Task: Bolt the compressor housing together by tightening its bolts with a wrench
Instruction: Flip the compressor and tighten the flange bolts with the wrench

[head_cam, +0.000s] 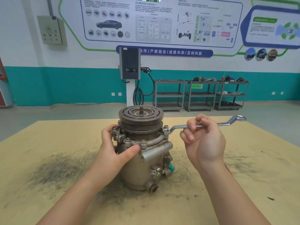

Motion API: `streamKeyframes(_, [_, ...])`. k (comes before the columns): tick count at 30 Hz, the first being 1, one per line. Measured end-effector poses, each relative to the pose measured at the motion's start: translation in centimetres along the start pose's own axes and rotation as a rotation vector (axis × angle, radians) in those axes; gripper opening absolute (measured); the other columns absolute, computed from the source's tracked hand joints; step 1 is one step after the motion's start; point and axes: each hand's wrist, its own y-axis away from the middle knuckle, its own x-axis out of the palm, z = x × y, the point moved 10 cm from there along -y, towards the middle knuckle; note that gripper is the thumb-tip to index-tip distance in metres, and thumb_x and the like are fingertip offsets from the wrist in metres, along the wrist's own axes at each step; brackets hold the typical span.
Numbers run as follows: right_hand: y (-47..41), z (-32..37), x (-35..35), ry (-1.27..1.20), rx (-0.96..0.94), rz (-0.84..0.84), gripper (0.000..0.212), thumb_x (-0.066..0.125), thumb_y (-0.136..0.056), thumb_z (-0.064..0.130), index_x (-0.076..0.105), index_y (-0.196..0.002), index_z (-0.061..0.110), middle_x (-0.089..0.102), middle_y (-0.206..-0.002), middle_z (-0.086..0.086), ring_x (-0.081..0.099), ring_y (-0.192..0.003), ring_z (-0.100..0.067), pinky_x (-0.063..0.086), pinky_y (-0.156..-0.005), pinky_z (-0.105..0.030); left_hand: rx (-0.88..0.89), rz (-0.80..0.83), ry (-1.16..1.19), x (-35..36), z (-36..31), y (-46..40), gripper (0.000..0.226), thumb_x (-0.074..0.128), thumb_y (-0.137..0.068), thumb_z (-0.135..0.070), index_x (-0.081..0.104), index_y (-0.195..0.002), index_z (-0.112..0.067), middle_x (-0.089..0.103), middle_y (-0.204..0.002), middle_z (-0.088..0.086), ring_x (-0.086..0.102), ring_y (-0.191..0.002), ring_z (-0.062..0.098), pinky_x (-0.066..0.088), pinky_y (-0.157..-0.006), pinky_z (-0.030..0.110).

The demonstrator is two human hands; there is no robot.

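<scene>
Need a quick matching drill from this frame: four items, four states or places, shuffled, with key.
1. wrench
2. left hand
3. pulley
4. carts

A. atop the compressor
B. by the far wall
C. steadying the housing flange
D. held in the right hand, ring end on a bolt

Pairs: 1-D, 2-C, 3-A, 4-B

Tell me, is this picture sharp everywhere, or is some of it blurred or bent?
Head view: the compressor, wrench and both hands are fairly sharp; the wall posters are soft, their small print unreadable; the wide lens bows the table edges and stretches the forearms.
</scene>
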Motion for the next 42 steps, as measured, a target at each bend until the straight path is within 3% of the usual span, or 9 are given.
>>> streamKeyframes(6, [3.8, 1.7, 0.1, 0.225, -0.407, -0.119, 0.018, 0.034, -0.091, 0.011, 0.048, -0.080, 0.015, 0.051, -0.057, 0.001, 0.034, -0.044, -0.017, 0.030, -0.045, -0.024, -0.010, -0.008, 0.002, 0.0, 0.1, 0.0, 0.066, 0.066, -0.049, -0.078, 0.022, -0.098, -0.081, 0.039, -0.117, -0.050, 0.042, -0.110, -0.028, 0.039, -0.080, 0.007])
streamKeyframes(12, [7.4, 2.6, 3.1, 0.458, -0.773, 0.032, 0.018, 0.036, -0.097, 0.016, 0.053, -0.094, 0.017, 0.054, -0.067, 0.000, 0.050, -0.062, -0.006, 0.041, -0.063, -0.018, -0.007, -0.002, 0.016, 0.0, 0.4, -0.1, 0.060, 0.066, -0.052, -0.072, 0.026, -0.097, -0.082, 0.042, -0.126, -0.040, 0.046, -0.118, -0.016, 0.040, -0.088, 0.013])
streamKeyframes(19, [10.2, 1.0, 5.8, 0.712, -0.901, 0.208, 0.021, 0.037, -0.104, 0.028, 0.055, -0.115, 0.023, 0.054, -0.088, 0.011, 0.055, -0.079, -0.007, 0.045, -0.072, -0.018, 0.028, 0.051, 0.044, -0.1, 0.6, -0.6, 0.061, 0.072, -0.055, -0.066, 0.034, -0.103, -0.073, 0.049, -0.134, -0.020, 0.057, -0.113, -0.010, 0.049, -0.082, 0.008])
streamKeyframes(22, [11.1, -0.5, 7.7, 1.004, -0.962, 0.287, 0.021, 0.041, -0.102, 0.023, 0.052, -0.120, 0.022, 0.053, -0.093, 0.010, 0.050, -0.083, -0.014, 0.043, -0.073, -0.026, 0.036, 0.006, 0.032, -0.1, 0.5, -0.4, 0.063, 0.072, -0.053, -0.068, 0.033, -0.102, -0.075, 0.051, -0.131, -0.022, 0.058, -0.116, 0.000, 0.047, -0.098, 0.027])
streamKeyframes(26, [9.7, -0.8, 7.5, 1.030, -0.805, 0.294, 0.023, 0.039, -0.099, 0.035, 0.054, -0.116, 0.031, 0.053, -0.097, 0.015, 0.054, -0.087, -0.018, 0.046, -0.076, -0.034, 0.023, -0.103, 0.045, 0.3, -0.2, 0.7, 0.070, 0.075, -0.052, -0.067, 0.033, -0.107, -0.066, 0.056, -0.116, -0.035, 0.060, -0.113, -0.003, 0.045, -0.092, 0.021])
streamKeyframes(28, [7.7, -0.4, 6.5, 0.875, -0.610, 0.270, 0.018, 0.038, -0.099, 0.041, 0.054, -0.106, 0.041, 0.057, -0.096, 0.016, 0.060, -0.083, -0.019, 0.051, -0.074, -0.035, 0.000, -0.221, -0.004, 0.6, -0.7, 1.6, 0.080, 0.074, -0.050, -0.068, 0.033, -0.116, -0.054, 0.053, -0.125, -0.023, 0.055, -0.120, 0.006, 0.044, -0.100, 0.028])
streamKeyframes(31, [5.4, 3.4, 3.6, 0.540, -0.597, 0.033, 0.017, 0.038, -0.096, 0.022, 0.053, -0.099, 0.028, 0.063, -0.078, 0.011, 0.056, -0.068, -0.009, 0.045, -0.064, -0.020, 0.004, -0.389, -0.174, 1.1, -2.4, 3.3, 0.097, 0.075, -0.054, -0.068, 0.031, -0.131, -0.029, 0.038, -0.130, -0.007, 0.037, -0.128, 0.015, 0.035, -0.111, 0.041])
streamKeyframes(34, [2.8, 4.2, 0.7, 0.143, -0.401, -0.054, 0.019, 0.033, -0.093, 0.004, 0.049, -0.091, 0.014, 0.057, -0.059, 0.001, 0.047, -0.050, -0.015, 0.038, -0.050, -0.023, 0.041, -0.438, -0.275, 1.7, -3.8, 4.4, 0.101, 0.050, -0.064, -0.079, 0.033, -0.137, -0.013, 0.030, -0.125, -0.009, 0.028, -0.124, 0.011, 0.030, -0.112, 0.045])
streamKeyframes(42, [0.6, -0.6, -0.4, -0.015, 0.021, -0.054, 0.018, 0.029, -0.091, 0.003, 0.045, -0.085, 0.010, 0.043, -0.051, -0.002, 0.032, -0.038, -0.016, 0.025, -0.044, -0.023, 0.028, -0.545, -0.172, -1.3, -4.0, 4.1, 0.097, 0.029, -0.073, -0.078, 0.031, -0.144, -0.012, 0.043, -0.125, 0.001, 0.032, -0.115, 0.011, 0.026, -0.103, 0.033])
